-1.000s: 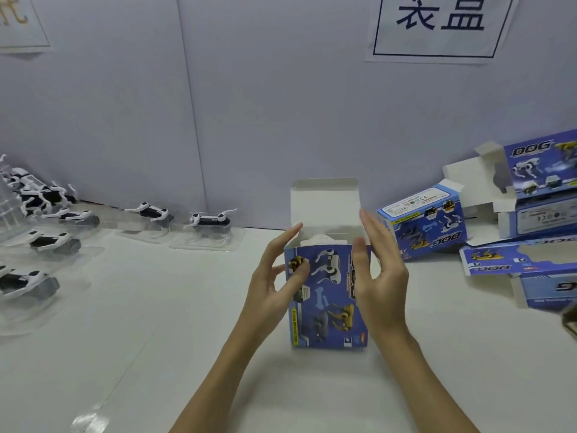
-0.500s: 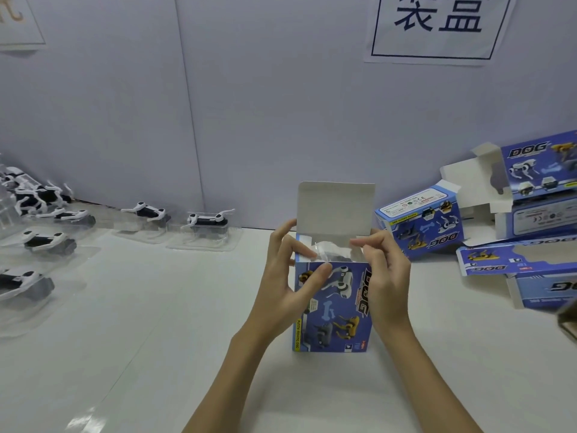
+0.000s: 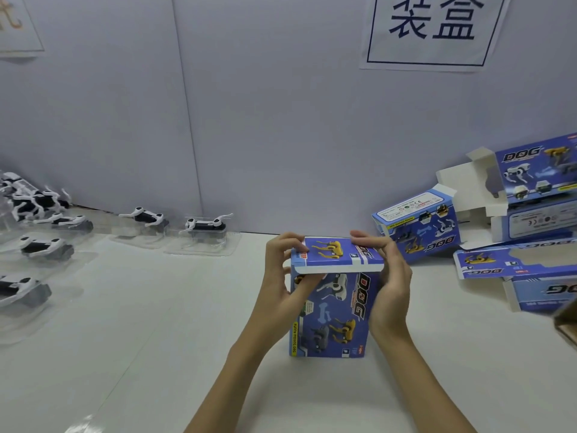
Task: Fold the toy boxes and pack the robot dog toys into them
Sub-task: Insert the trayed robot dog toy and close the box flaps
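Observation:
A blue toy box [image 3: 335, 310] printed with robot dogs stands upright on the white table, in the middle of the view. Its top lid [image 3: 338, 256] is folded down over the opening, with the white front edge sticking out slightly. My left hand [image 3: 282, 273] grips the box's upper left corner, fingers on the lid and thumb on the front. At the upper right corner, my right hand [image 3: 388, 276] holds the box with fingers on the lid. The box's contents are hidden.
Several robot dog toys in clear plastic trays [image 3: 204, 231] lie along the left and back of the table [image 3: 156, 323]. Another folded box [image 3: 418, 225] and several flat or half-open boxes [image 3: 530, 189] lie at the right. A wall stands close behind.
The lid stood upright and open before; both hands have folded it down over the top of the box. The side flaps and the toy inside are no longer visible.

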### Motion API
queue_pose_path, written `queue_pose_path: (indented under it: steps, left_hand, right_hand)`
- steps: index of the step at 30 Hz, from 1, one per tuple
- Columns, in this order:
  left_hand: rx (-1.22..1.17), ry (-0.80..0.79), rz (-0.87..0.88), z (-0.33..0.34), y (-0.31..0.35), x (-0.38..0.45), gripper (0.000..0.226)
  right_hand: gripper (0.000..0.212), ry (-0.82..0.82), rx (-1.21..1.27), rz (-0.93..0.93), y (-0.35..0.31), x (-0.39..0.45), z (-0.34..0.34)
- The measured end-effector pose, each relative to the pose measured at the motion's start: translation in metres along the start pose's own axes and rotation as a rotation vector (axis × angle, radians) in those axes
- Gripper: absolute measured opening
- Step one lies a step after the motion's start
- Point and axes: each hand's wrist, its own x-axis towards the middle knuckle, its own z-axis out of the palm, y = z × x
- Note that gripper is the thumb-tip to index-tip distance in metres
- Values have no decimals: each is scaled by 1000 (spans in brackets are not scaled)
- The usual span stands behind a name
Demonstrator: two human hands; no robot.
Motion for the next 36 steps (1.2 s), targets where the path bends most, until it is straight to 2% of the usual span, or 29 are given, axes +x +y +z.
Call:
queue_pose_path:
  steps: [2, 4, 7, 9, 11, 13, 16, 18, 22, 27, 29, 33, 36]
  left_hand:
    - [5, 9, 0, 0, -4, -1, 41]
    - [3, 38, 46, 0, -8, -2, 36]
    - [15, 174, 54, 1, -10, -2, 42]
    - [168, 293, 89, -3, -12, -2, 49]
    - [375, 327, 169, -8, -15, -3, 53]
    - [538, 258, 223, -7, -16, -7, 74]
    - [667, 142, 221, 3, -16, -14, 117]
    - [674, 143, 197, 5, -16, -14, 129]
    - [747, 170, 274, -13, -19, -6, 124]
    - [786, -53, 305, -34, -29, 0, 125]
    - [795, -78, 320, -35, -32, 1, 127]
    - [792, -55, 352, -34, -34, 1, 129]
    - [793, -41, 345, -33, -35, 2, 126]
  right_hand:
    - [46, 7, 31, 49, -3, 0, 1]
    - [39, -65, -116, -35, -5, -2, 2]
    - [54, -115, -291, -96, -7, -7, 10]
    - [52, -69, -331, -133, -4, -11, 17]
    - [49, -9, -339, -183, -2, -18, 24]
    - [41, 51, -296, -183, 2, -24, 30]
    - [29, 113, -143, -64, 3, -27, 33]
    - [26, 73, -98, -6, 4, -26, 33]
    - [31, -87, -127, 42, 5, -17, 27]
    - [30, -224, -312, 51, 16, -7, 11]
    - [27, -257, -329, 36, 18, -7, 9]
    - [51, -332, -355, 16, 17, -9, 11]
    - [55, -349, -415, -6, 17, -11, 11]
